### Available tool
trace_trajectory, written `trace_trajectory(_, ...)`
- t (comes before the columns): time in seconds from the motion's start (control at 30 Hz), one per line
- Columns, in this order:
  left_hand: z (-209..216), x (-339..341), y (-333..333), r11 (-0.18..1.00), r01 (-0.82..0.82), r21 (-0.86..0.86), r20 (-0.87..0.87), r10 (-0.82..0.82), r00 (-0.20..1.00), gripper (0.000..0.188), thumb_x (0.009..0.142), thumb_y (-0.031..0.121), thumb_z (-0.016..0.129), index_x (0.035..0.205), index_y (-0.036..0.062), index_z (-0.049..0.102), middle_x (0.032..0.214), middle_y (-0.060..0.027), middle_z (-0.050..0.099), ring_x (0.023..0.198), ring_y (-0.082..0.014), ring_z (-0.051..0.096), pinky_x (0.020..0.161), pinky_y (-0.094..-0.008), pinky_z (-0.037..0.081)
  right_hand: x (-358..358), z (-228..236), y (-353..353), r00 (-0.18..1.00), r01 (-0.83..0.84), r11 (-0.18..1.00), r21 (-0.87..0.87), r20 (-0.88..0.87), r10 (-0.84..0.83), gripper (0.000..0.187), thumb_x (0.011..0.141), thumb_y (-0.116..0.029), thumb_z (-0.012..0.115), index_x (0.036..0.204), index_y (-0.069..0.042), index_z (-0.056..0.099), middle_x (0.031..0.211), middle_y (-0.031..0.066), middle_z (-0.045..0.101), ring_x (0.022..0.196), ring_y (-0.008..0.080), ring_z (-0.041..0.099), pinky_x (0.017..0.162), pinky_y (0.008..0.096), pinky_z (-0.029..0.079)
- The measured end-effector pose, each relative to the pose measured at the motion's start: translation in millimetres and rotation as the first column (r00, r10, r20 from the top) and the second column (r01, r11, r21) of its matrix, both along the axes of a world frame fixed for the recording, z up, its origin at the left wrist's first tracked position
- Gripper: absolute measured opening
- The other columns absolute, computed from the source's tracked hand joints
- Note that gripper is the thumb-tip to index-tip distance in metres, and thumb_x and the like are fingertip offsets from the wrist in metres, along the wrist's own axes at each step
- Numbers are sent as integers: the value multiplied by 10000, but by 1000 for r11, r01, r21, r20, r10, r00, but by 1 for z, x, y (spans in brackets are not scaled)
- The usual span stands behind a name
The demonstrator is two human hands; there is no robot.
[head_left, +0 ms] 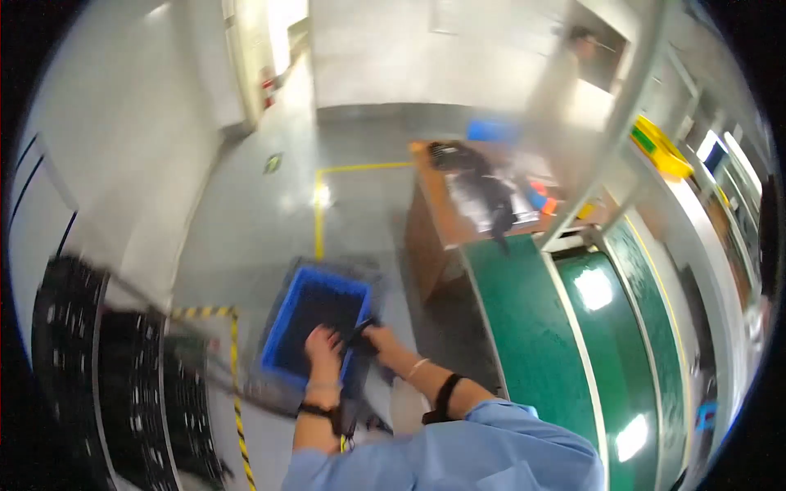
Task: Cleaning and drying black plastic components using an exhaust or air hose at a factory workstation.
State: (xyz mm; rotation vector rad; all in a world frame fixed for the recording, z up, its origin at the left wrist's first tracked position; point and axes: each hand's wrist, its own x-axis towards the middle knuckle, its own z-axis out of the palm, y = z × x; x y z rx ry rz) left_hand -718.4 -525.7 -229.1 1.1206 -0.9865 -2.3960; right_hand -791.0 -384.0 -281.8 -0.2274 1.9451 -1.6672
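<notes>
A blue plastic bin (273, 334) stands low in front of me, its inside dark with black contents too blurred to name. My left hand (324, 347) is over the bin, fingers slightly apart, and nothing shows in it. At the bin's right edge my right hand (380, 339) is closed on a dark elongated object (358, 334), which reaches left over the rim. Motion blur hides what kind of thing it is. Both forearms wear black straps.
Black racks (131, 385) stand at the left, by yellow-black floor tape (237, 409). On the right runs a green-topped bench (532, 319) beside a conveyor (610, 327). A wooden table (442, 204) holds dark items. Beyond it stands a blurred person (561, 90).
</notes>
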Motion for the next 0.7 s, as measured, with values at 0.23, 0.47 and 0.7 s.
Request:
trace_trajectory(0.23,-103,21,-128,988,-148,-37,166,152,974,341,845,311,519,1126,124,466,1038,-66,504,923,-222,508,802,-420,427,-58,-14,-148,936,-223,966,131,-247,250,494,679,-247,725,1050,24,545,975,157,605,943,247,559,813,366,457)
trace_trajectory(0.47,-126,39,-150,926,-329,-185,534,376,757,583,836,358,527,1334,109,353,1284,-74,421,1158,-267,413,835,-466,408,-115,-144,-150,775,-624,769,137,229,588,456,790,-160,611,1214,-29,504,1038,82,606,857,163,578,696,299,484)
trace_trajectory(0.7,-217,35,-182,908,-151,-391,712,402,576,574,818,316,562,1315,86,392,1317,-141,407,1191,-325,398,915,-474,374,-174,-252,-148,783,-550,662,510,38,621,463,762,-224,589,1181,-36,534,1044,176,605,964,304,575,869,381,441)
